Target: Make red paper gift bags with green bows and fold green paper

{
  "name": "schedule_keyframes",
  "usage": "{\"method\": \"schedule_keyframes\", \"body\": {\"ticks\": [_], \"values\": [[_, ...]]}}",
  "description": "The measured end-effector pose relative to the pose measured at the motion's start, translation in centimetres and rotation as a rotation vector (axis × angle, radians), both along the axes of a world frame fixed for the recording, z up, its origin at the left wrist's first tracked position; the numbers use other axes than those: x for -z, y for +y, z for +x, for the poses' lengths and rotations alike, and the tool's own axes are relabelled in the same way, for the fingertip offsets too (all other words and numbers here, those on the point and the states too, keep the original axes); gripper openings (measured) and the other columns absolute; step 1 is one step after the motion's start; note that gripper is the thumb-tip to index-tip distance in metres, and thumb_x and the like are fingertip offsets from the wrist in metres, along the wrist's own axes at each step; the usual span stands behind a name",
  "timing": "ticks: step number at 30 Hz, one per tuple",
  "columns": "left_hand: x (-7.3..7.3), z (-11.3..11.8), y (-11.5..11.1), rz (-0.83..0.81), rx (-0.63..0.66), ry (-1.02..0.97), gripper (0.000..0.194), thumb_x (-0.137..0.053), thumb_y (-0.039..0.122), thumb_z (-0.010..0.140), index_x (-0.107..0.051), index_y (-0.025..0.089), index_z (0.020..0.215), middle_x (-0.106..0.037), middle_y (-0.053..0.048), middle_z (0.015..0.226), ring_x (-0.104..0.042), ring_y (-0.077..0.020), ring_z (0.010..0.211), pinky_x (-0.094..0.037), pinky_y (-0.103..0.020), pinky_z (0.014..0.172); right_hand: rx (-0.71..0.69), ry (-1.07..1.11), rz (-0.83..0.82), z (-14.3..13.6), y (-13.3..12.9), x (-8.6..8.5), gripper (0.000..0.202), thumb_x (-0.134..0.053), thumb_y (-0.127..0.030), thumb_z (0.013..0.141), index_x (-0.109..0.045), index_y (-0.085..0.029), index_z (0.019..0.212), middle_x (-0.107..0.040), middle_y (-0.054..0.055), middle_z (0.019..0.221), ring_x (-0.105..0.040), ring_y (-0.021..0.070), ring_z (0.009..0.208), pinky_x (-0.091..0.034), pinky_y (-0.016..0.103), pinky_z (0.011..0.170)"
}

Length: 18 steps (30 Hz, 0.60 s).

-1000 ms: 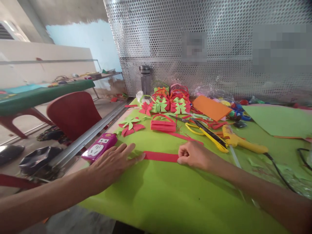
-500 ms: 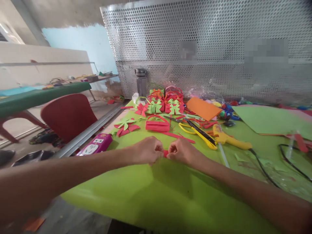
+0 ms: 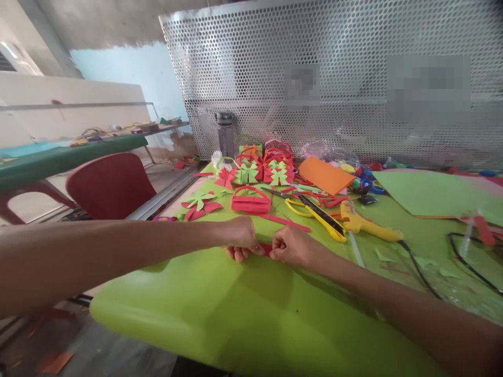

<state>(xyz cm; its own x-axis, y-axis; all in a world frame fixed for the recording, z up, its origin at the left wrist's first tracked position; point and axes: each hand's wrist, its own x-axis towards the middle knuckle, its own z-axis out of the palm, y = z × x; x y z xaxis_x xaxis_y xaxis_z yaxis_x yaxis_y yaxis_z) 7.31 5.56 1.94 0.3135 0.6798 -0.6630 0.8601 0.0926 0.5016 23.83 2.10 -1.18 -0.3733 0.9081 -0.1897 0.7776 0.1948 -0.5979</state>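
Between my two hands a small piece of red paper point(image 3: 266, 249) shows, low over the green tabletop point(image 3: 188, 309). My left hand point(image 3: 241, 238) is closed, thumb and fingertips at the paper's left end, the other fingers curled under. My right hand point(image 3: 293, 245) pinches its right end. Most of the paper is hidden by the fingers. Just beyond them stands a small red paper bag point(image 3: 250, 202) with a handle. A red paper strip point(image 3: 286, 222) lies in front of it. Left of the bag are green and red paper bow pieces point(image 3: 201, 201).
A yellow utility knife point(image 3: 323, 217), scissors point(image 3: 294, 205) and a yellow glue gun point(image 3: 369, 226) lie to the right. Finished paper bags point(image 3: 279, 168) and a bottle point(image 3: 225, 133) stand at the back. Green sheets point(image 3: 436, 196) lie far right. A red chair point(image 3: 112, 186) is on the left.
My left forearm and elbow have risen, covering most of the purple power socket. The left hand has turned, its thumb now pointing down onto the red paper. My right hand stays nearly the same.
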Motion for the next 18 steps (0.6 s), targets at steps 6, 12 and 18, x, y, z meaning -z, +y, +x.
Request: {"method": "schedule_keyframes", "body": {"ticks": [6,12,18], "values": [[0.2,-0.1,0.1,-0.005,-0.024,0.000,0.035,-0.079,0.037,0.062,-0.056,0.012,0.053,-0.058,0.000,0.047,-0.057,-0.0125,0.042,-0.045,-0.022,0.040,-0.006,-0.010,0.010,0.0,-0.4,-0.4,0.007,-0.057,-0.016,0.068,-0.061,-0.016,0.062,-0.060,0.000,0.058,-0.051,0.0098,0.052,-0.029,0.020,0.045],[0.1,-0.2,-0.1,0.009,-0.043,-0.002,0.030,-0.077,0.032,0.065,-0.057,0.012,0.054,-0.059,-0.001,0.049,-0.058,-0.0128,0.043,-0.048,-0.024,0.043,-0.038,0.013,0.036,0.3,-0.2,0.1,0.007,-0.057,-0.017,0.068,-0.060,-0.016,0.062,-0.059,-0.001,0.057,-0.052,0.0103,0.053,-0.029,0.021,0.046],[0.4,-0.6,0.1,-0.005,-0.049,-0.034,0.031,-0.080,0.034,0.061,-0.058,0.012,0.054,-0.058,0.001,0.048,-0.058,-0.0119,0.043,-0.047,-0.022,0.043,-0.052,0.037,0.061,0.4,0.1,1.0,0.008,-0.057,-0.019,0.069,-0.059,-0.017,0.061,-0.058,-0.001,0.055,-0.051,0.0103,0.051,-0.028,0.021,0.045]]}}
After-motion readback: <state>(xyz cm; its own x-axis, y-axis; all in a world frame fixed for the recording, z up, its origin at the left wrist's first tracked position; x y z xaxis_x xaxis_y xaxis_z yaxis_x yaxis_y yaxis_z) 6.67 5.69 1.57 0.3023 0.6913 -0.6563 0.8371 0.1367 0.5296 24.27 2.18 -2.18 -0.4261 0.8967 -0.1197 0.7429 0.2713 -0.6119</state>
